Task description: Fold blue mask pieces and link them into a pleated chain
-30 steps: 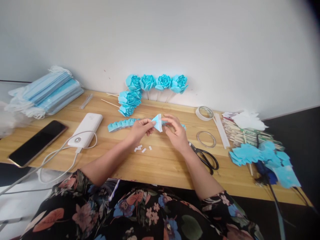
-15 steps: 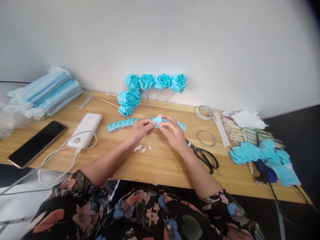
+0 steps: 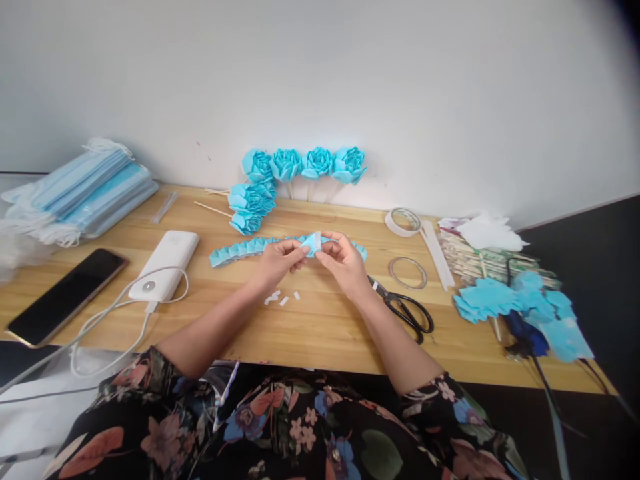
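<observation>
Between both hands is a small folded blue petal [image 3: 311, 244] with a whitish strip along its right side. My left hand [image 3: 281, 262] pinches its left edge with thumb and finger. My right hand [image 3: 344, 263] pinches the right edge, by the whitish strip. Behind the hands a curved row of folded blue petals [image 3: 237, 251] lies on the table, partly covered by the fingers. Several small white scraps [image 3: 283, 301] lie just in front of the hands. Black-handled scissors [image 3: 404, 307] rest beside my right wrist, their blades partly hidden by it.
Blue flowers on sticks [image 3: 318, 163] lean on the wall or lie stacked. Left are masks [image 3: 95, 193], a phone [image 3: 67, 297] and a cabled white power bank [image 3: 165, 265]. Right are a tape roll [image 3: 403, 223], a thin ring [image 3: 408, 273], wooden sticks [image 3: 470, 257] and blue cut pieces [image 3: 487, 299].
The view has shifted slightly. The blue petal has turned a little between my fingers, and its pointed top shows less. Both hands keep their pinch.
</observation>
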Demonstrator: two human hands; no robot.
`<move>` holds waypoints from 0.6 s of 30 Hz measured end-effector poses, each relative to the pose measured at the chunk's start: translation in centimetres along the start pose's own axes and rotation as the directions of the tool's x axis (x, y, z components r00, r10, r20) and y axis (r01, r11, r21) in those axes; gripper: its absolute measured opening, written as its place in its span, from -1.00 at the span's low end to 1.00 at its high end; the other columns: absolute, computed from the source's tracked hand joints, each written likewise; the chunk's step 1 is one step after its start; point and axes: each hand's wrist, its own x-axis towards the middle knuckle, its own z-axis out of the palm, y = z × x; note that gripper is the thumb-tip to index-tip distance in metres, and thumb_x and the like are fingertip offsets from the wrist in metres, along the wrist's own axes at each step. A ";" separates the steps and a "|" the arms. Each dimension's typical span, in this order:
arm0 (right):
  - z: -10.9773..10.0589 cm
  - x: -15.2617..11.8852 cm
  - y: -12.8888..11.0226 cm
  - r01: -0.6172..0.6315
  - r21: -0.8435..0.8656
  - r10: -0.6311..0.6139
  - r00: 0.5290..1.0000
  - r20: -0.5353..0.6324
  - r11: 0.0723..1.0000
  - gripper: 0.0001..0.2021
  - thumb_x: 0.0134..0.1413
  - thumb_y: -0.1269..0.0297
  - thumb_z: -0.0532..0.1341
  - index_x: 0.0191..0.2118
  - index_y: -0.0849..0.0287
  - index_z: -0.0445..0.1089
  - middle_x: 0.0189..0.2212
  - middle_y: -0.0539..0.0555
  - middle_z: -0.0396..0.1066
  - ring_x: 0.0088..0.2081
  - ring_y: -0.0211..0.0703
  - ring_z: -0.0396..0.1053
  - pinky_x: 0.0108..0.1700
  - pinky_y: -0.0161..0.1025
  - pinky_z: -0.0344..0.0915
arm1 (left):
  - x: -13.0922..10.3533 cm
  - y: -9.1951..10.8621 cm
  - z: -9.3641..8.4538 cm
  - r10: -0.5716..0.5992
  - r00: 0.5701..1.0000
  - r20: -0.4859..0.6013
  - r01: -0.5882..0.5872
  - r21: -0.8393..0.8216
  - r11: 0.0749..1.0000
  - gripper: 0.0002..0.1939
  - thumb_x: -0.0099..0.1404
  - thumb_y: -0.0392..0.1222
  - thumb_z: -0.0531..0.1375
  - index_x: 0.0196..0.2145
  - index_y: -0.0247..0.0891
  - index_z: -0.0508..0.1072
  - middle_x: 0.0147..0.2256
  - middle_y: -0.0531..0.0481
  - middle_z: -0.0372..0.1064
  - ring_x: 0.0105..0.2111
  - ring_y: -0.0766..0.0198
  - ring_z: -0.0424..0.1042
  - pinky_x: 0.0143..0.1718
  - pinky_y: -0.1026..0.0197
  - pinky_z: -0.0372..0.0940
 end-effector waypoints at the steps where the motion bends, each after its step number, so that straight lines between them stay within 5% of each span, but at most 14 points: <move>1: 0.0 0.0 0.0 -0.005 -0.006 0.005 1.000 0.000 1.000 -0.59 0.02 0.16 0.34 -0.01 0.06 0.29 -0.38 -0.06 0.45 -0.30 -0.21 0.43 -0.16 -0.20 0.34 | 0.0 0.0 0.0 0.003 1.000 0.000 -0.003 0.005 1.000 -0.60 0.07 0.13 0.34 -0.53 -0.29 0.43 -0.58 0.07 0.35 -0.59 0.42 0.24 -0.53 0.31 0.15; 18: -0.2 -0.2 -0.7 0.004 -0.136 0.000 1.000 0.027 0.991 -0.66 0.09 0.16 0.28 -0.01 0.08 0.42 -0.26 0.02 0.47 -0.20 -0.17 0.43 -0.09 -0.19 0.38 | 0.0 -0.2 -0.2 0.056 0.997 0.062 -0.065 0.163 0.984 -0.69 0.15 0.04 0.26 -0.49 -0.28 0.39 -0.60 0.12 0.24 -0.59 0.41 0.20 -0.52 0.31 0.10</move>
